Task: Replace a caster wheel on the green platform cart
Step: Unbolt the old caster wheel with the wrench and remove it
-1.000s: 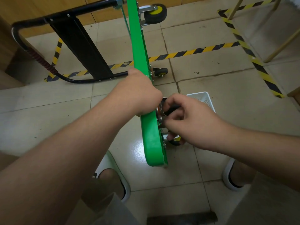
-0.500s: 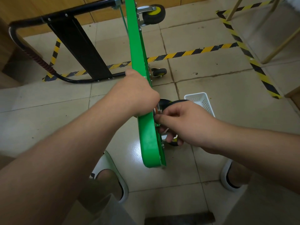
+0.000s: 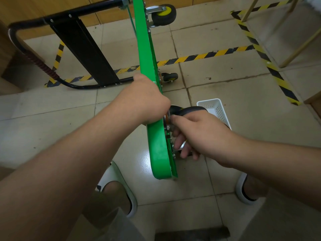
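Note:
The green platform cart (image 3: 157, 145) stands on its edge on the tiled floor, its underside facing right. My left hand (image 3: 144, 101) grips the cart's upper edge and holds it upright. My right hand (image 3: 196, 134) is curled around the near caster wheel (image 3: 191, 109), a black wheel with a metal bracket against the underside; most of it is hidden by my fingers. Two more black-and-yellow casters show farther along, a far caster (image 3: 164, 14) at the top and a middle caster (image 3: 170, 77).
A white perforated basket (image 3: 215, 108) sits on the floor just right of the held caster. The cart's black folding handle (image 3: 81, 47) lies out to the left. Yellow-black tape (image 3: 208, 55) marks the floor. My feet in white slippers (image 3: 119, 186) stand near the cart's end.
My right hand has shifted on the near caster, exposing more of the black wheel above my fingers. The left hand keeps its grip on the cart edge.

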The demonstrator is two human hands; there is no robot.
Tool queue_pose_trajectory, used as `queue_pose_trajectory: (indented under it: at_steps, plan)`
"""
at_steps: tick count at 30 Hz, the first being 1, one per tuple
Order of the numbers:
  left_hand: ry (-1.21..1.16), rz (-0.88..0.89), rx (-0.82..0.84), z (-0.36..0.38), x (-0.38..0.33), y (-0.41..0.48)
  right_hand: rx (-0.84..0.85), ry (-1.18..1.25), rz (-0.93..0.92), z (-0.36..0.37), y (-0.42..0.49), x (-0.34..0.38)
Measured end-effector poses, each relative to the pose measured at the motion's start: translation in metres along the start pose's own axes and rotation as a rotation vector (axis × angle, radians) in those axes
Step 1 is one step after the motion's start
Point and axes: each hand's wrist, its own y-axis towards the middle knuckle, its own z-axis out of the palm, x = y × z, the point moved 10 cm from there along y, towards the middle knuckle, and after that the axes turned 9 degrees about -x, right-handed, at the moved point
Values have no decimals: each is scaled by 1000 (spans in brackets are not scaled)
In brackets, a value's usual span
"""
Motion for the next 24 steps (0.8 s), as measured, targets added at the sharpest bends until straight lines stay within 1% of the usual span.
queue_pose_trajectory:
  at_steps: [2,4,14,20,24]
  plan:
    - [6,-2,-2,0,0,0,49,41,93,8,-2,-5]
    - [12,2,-8,1,0,1,69,72,117,13,-2,-7]
    - [12,19,-17,0,0,2,12,25,-46,6,1,4]
    - [19,28,-14,1,-1,3,1,75,-120,2,0,4]
    - [49,37,-11,0,-3,2,-19,60,-181,0,1,9]
